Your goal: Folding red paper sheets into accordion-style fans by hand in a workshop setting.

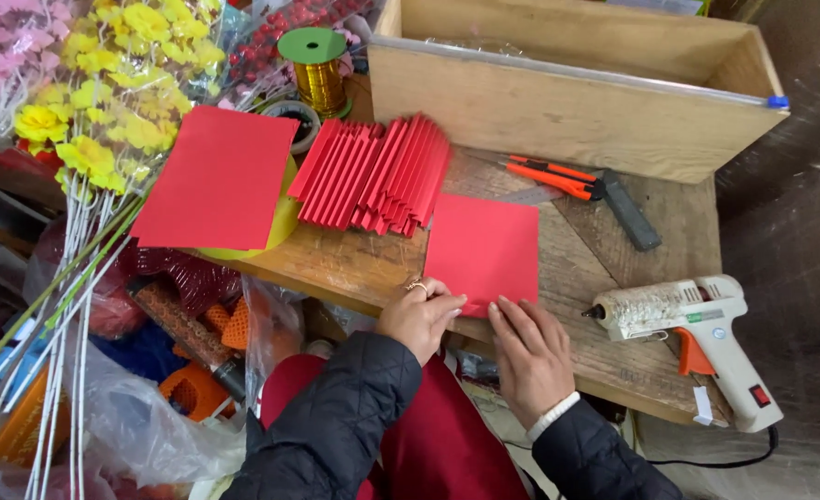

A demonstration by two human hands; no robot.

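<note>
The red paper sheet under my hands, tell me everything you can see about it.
The red paper sheet is a plain, roughly square piece of matte red paper lying flat on the wooden table, turned slightly askew. Its near edge sits at the table's front edge, where the left hand and right hand press on it with their fingertips. Its far corner lies close to the stack of pleated red paper.

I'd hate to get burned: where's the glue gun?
The glue gun lies on the wooden table's right end, beyond the right hand.
</note>
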